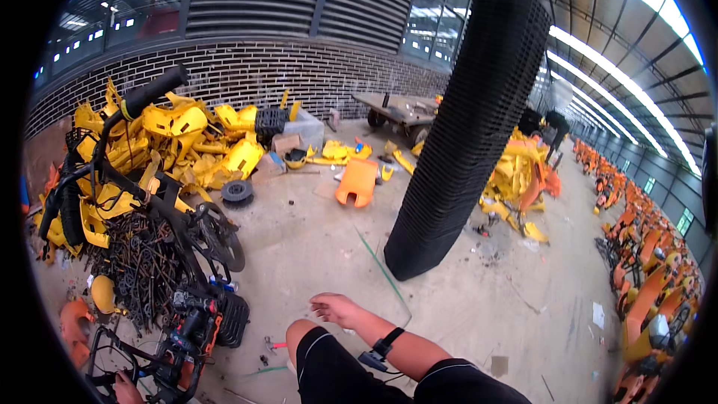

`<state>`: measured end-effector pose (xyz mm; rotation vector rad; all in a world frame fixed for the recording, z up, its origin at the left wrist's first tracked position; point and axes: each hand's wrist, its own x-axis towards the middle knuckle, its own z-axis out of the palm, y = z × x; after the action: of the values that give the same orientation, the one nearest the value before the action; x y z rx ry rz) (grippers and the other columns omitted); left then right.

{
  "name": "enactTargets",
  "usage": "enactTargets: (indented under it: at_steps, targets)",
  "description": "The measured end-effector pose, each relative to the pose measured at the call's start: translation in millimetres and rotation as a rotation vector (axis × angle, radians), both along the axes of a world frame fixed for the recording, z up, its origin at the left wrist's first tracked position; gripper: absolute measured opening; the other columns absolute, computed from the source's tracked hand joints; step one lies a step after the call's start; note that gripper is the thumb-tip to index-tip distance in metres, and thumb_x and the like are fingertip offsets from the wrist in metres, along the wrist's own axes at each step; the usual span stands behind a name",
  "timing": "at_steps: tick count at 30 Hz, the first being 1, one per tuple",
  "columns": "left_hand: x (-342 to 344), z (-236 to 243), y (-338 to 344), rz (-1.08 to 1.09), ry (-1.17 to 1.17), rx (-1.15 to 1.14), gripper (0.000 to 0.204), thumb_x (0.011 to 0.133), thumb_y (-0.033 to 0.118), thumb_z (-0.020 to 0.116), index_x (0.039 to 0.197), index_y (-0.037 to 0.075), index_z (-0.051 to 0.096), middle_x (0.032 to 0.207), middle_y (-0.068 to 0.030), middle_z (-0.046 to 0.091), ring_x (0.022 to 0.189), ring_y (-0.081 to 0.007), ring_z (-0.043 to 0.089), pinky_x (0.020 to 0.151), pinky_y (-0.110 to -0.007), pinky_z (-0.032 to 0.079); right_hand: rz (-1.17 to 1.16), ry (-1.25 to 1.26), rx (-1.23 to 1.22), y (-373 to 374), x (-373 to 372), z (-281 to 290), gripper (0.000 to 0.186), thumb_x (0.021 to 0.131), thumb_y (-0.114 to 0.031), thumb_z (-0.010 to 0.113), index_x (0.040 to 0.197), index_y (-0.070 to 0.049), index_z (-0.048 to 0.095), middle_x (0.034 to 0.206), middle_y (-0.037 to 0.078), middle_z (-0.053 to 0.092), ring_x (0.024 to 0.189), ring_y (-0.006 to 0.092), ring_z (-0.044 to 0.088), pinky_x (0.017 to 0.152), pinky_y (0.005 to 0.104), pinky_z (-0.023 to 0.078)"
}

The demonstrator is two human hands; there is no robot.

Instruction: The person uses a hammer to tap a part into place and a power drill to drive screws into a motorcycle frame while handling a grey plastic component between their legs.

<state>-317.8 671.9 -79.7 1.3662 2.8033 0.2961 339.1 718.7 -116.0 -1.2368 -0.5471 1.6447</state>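
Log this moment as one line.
left hand: at black bike, grip unclear | right hand: empty, open | floor: red-handled hammer, tall black basket stack, yellow parts heap

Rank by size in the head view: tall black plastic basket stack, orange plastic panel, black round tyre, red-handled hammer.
1. Tall black plastic basket stack
2. Orange plastic panel
3. Black round tyre
4. Red-handled hammer, though part may be hidden
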Motion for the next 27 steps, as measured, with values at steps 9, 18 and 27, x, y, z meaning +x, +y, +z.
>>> enactTargets:
  at_steps: [9,18,27]
  targets:
    - [12.8,-6.2,1.6,0.002,0.083,0.089,0.054,0.101,0.049,0.039,0.107,0.007,0.072,0.096,-0.0213,0.073,0.085,-0.0424,0.069,0.074,-0.053,0.054,-0.092,-0.187,-0.009,27.3,61.4,-47.5,0.021,0.094,-0.023,0.063,0.109,-0.009,0.064,0.096,0.005,0.069,0.081,0.0183,0.065,0.071,0.0330,0.052]
    - [-74.4,-81.1,10.2,0.004,0.010,0.102,0.057,0.104,0.047,0.039,0.130,0.000,0.060,0.124,-0.0279,0.063,0.112,-0.0458,0.060,0.091,-0.049,0.049,0.795,-1.912,0.335,60.3,131.5,-209.8,0.020,0.080,-0.013,0.060,0.094,-0.007,0.073,0.099,0.016,0.073,0.094,0.0348,0.070,0.083,0.0480,0.056]
    - [-127.2,-124.8,-1.6,0.052,-0.403,0.338,0.046,0.104,0.044,0.043,0.104,0.004,0.067,0.068,-0.0013,0.059,0.050,-0.0099,0.051,0.047,-0.025,0.037,1.083,-1.648,0.022,47.8,48.5,-368.7,0.022,0.089,-0.019,0.055,0.103,-0.009,0.069,0.107,0.011,0.070,0.105,0.0302,0.067,0.089,0.0462,0.052]
